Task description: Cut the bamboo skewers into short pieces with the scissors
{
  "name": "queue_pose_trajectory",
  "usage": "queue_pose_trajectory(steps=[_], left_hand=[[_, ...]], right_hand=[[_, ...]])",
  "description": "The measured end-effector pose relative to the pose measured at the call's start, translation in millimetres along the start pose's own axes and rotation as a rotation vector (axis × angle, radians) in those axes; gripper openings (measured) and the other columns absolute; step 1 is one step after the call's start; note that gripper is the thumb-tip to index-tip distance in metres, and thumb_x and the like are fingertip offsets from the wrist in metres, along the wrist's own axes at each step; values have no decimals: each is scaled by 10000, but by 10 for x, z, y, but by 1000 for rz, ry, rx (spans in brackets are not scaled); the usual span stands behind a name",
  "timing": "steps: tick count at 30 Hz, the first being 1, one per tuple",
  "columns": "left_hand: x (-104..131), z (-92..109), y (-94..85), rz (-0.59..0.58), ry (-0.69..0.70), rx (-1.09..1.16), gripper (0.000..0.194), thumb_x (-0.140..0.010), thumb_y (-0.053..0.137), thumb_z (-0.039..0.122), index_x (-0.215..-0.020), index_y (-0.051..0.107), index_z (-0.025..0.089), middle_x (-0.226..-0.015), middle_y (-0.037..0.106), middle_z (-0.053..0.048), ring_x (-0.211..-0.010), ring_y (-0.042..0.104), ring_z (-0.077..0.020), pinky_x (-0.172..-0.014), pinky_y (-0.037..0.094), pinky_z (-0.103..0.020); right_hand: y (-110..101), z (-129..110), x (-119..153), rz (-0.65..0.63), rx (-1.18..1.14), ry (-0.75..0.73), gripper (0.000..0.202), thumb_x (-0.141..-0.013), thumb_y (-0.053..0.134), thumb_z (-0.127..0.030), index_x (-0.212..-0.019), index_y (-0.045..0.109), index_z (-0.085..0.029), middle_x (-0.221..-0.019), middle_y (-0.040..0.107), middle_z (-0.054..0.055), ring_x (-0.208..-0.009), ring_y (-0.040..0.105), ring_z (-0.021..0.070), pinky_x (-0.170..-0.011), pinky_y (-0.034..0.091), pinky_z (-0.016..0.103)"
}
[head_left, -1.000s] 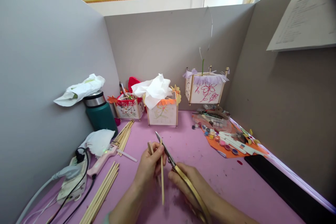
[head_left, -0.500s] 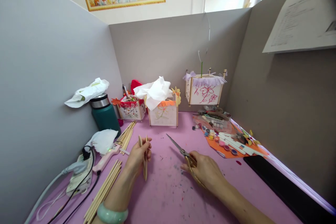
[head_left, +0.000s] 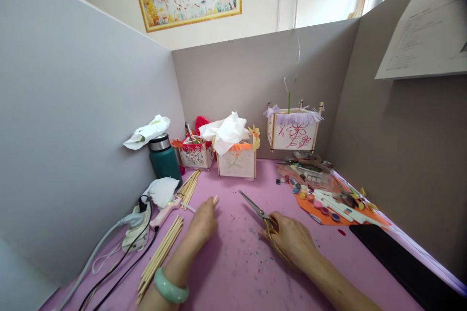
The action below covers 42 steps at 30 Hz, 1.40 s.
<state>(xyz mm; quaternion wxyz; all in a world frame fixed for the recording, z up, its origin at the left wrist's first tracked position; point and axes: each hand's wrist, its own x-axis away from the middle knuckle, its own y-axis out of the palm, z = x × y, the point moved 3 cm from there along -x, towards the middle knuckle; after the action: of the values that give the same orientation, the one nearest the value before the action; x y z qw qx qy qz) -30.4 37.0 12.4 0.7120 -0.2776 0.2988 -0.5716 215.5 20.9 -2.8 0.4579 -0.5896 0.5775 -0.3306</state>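
Note:
My left hand (head_left: pixel 203 222) is closed around thin wooden sticks (head_left: pixel 216 200); only their pale ends poke out past the fingers, and the rest is hidden. A green bangle (head_left: pixel 170 287) circles that wrist. In my right hand (head_left: pixel 294 237) I hold scissors (head_left: pixel 260 213) with gold handles, their blades together and pointing away to the left over the purple tabletop (head_left: pixel 237 262). A bundle of wooden sticks (head_left: pixel 160 253) lies beside my left forearm, and a second stick bundle (head_left: pixel 190 187) lies beyond that hand. Between the bundles is a pink glue gun (head_left: pixel 166 214).
Paper lanterns stand at the back: a red-fringed one (head_left: pixel 197 158) and an orange-fringed one (head_left: pixel 237 163) with white tissue (head_left: pixel 228 131). A purple-fringed lantern (head_left: pixel 297 133) hangs right. Left are a green bottle (head_left: pixel 164 160) and power strip (head_left: pixel 136 233); right, paint pots (head_left: pixel 318 205) and a black slab (head_left: pixel 397 262).
My left hand has turned over, so the sticks it holds are now mostly hidden. The view has shifted slightly left and up. My right hand keeps the scissors in much the same pose.

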Motion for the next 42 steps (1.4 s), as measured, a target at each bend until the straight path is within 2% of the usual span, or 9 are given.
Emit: queue_pose_trajectory(steps=[5, 11, 13, 16, 18, 21, 28, 32, 42], left_hand=[[191, 16, 8, -36, 12, -378, 533, -689, 475, -13, -1197, 498, 147, -1059, 589, -176, -966, 573, -313, -799, 391, -402], [344, 104, -83, -33, 49, -620, 259, -814, 476, 270, -1010, 600, 156, -995, 613, -136, -924, 582, -294, -758, 417, -386], [294, 82, -192, -8, 30, -666, 290, -838, 439, 322, -957, 627, 136, -986, 613, -149, -914, 580, -286, -749, 418, -375], [108, -15, -389, 26, 4, -732, 260, -830, 444, 241, -903, 653, 105, -1024, 600, -176, -1011, 532, -299, -798, 397, -375], [-61, -91, -496, 28, 7, -767, 206, -810, 495, 207, -915, 657, 136, -1119, 571, -146, -1095, 475, -297, -842, 382, -383], [-316, -178, -570, 17, -8, -816, 194, -840, 535, 284, -953, 628, 156, -1121, 572, -92, -1089, 485, -255, -887, 388, -431], [-668, -210, -367, -3, -34, -912, 275, -852, 553, 335, -1044, 592, 142, -1128, 586, -80, -1053, 541, -231, -904, 427, -463], [-749, -230, -277, 22, -63, -939, 272, -854, 550, 334, -1029, 596, 131, -1098, 598, -88, -1037, 551, -225, -899, 430, -459], [-862, -191, -239, 57, -121, -944, 268, -860, 543, 332, -1041, 590, 141, -1090, 600, -76, -1021, 558, -219, -879, 445, -450]], right_hand=[[25, 5, -9, -13, 30, -1, 266, -747, 604, -469, -861, 594, -229, -820, 697, 47, -749, 640, 247, -537, 276, 269], [40, 19, -3, -8, 32, -25, 260, -747, 599, -472, -841, 585, -230, -810, 698, 45, -754, 640, 249, -541, 276, 269], [36, 20, 0, -6, 29, -31, 256, -751, 595, -470, -838, 582, -230, -810, 698, 44, -755, 640, 247, -542, 276, 268], [36, 24, 0, -4, 34, -33, 257, -754, 590, -474, -829, 579, -229, -804, 698, 45, -749, 641, 247, -539, 270, 270], [44, 26, -3, -2, 44, -34, 259, -755, 587, -478, -824, 577, -229, -801, 698, 45, -747, 642, 249, -537, 265, 272], [63, 30, -8, -2, 54, -38, 255, -756, 586, -475, -823, 578, -229, -806, 699, 44, -749, 642, 247, -536, 261, 271], [75, 35, 7, 7, 58, -35, 256, -746, 602, -471, -834, 592, -230, -806, 697, 49, -761, 643, 247, -542, 267, 271], [67, 28, 10, 11, 49, -37, 231, -748, 607, -450, -826, 594, -234, -784, 694, 42, -737, 640, 240, -540, 268, 271], [67, 9, -3, 11, 43, -30, 217, -743, 621, -444, -813, 597, -240, -783, 699, 24, -725, 638, 219, -537, 267, 265]])
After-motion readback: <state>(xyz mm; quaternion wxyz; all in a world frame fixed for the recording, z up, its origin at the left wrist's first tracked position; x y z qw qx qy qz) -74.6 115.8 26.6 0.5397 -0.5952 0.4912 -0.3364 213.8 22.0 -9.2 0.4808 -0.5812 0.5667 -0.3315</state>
